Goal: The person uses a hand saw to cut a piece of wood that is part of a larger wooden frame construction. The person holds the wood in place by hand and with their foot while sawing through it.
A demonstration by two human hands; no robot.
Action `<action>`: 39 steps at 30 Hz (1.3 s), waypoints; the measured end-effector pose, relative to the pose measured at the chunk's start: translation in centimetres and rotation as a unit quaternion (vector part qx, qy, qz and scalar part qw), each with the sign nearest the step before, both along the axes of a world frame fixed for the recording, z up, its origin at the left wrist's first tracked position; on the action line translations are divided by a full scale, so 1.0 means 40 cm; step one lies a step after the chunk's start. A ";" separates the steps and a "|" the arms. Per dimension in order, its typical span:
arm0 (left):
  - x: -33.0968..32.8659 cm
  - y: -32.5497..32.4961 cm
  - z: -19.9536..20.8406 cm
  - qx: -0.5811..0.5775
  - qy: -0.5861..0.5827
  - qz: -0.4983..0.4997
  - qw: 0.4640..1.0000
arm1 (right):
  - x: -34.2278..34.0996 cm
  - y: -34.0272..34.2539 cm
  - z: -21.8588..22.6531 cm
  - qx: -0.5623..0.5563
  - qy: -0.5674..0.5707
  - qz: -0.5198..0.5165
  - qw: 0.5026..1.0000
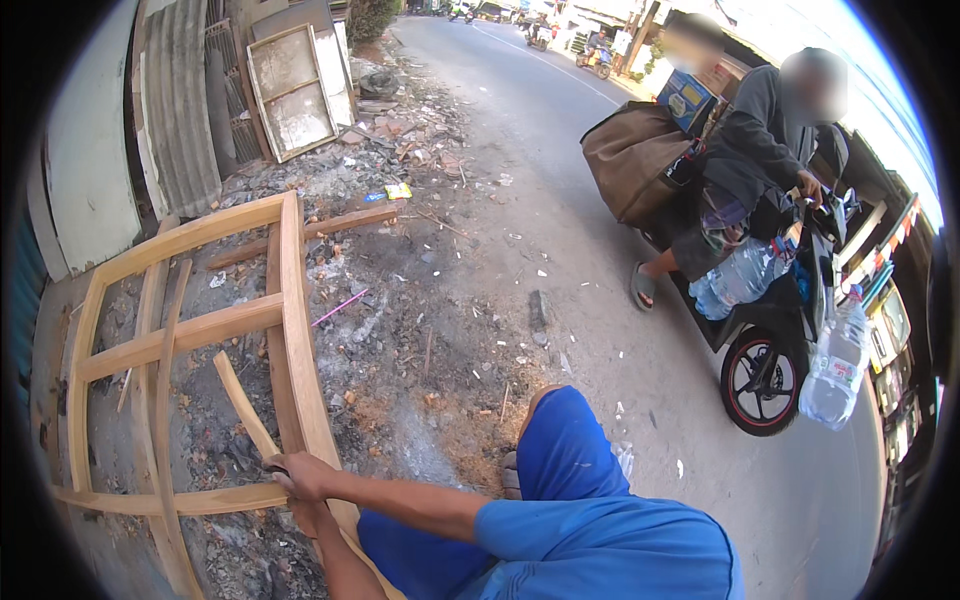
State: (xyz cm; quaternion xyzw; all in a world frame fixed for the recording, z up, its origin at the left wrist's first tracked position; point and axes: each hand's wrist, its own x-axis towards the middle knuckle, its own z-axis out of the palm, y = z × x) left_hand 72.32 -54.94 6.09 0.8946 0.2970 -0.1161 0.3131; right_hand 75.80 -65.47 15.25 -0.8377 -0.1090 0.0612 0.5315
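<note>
The nearer right hand grips the end of the stick at the right side of the frame; the left hand sits just below, its hold hidden. The stick slants away leftward over the frame's opening.

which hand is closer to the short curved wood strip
The right. The right hand is at the lower end of the short curved wood strip; the left hand is just below the right in the picture, farther from the strip.
</note>
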 end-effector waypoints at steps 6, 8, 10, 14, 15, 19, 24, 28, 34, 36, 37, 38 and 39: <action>0.018 0.026 -0.089 0.138 -0.018 -0.048 0.989 | 0.001 -0.004 0.029 0.003 -0.003 0.011 1.000; 0.016 0.017 -0.080 0.129 0.010 -0.046 0.991 | -0.001 -0.009 0.018 0.004 -0.015 0.005 1.000; 0.010 -0.003 -0.036 0.106 0.032 -0.069 0.991 | -0.006 -0.025 0.000 0.019 -0.021 0.011 1.000; 0.009 -0.003 -0.003 0.070 -0.007 0.003 0.998 | -0.015 -0.028 -0.013 0.050 -0.008 0.007 0.999; 0.011 -0.004 -0.014 0.067 -0.018 0.010 0.998 | -0.019 -0.028 -0.004 0.064 0.003 0.001 0.998; -0.003 -0.008 -0.021 0.044 -0.020 0.043 0.998 | -0.014 -0.033 -0.016 0.031 0.000 0.000 1.000; 0.007 -0.024 -0.054 0.061 -0.045 0.041 0.996 | -0.007 -0.055 -0.024 0.033 -0.047 -0.010 0.998; 0.015 -0.049 -0.034 0.054 -0.043 0.093 0.993 | 0.007 -0.067 -0.020 0.032 -0.040 0.000 0.999; -0.001 -0.038 0.033 0.038 -0.069 0.100 0.992 | 0.042 -0.024 -0.049 0.020 -0.131 0.011 0.991; -0.018 0.020 -0.033 0.068 -0.082 0.103 0.989 | 0.024 0.004 -0.030 0.081 -0.065 0.020 0.994; -0.009 -0.032 -0.021 0.109 -0.119 0.056 0.985 | 0.054 -0.043 -0.061 0.073 -0.127 0.026 0.989; -0.068 0.095 -0.102 0.251 -0.156 -0.090 0.951 | 0.002 0.042 -0.025 0.128 -0.074 0.048 0.988; 0.000 -0.056 0.005 0.047 -0.054 -0.029 0.997 | 0.063 -0.083 -0.063 0.099 -0.060 0.028 0.993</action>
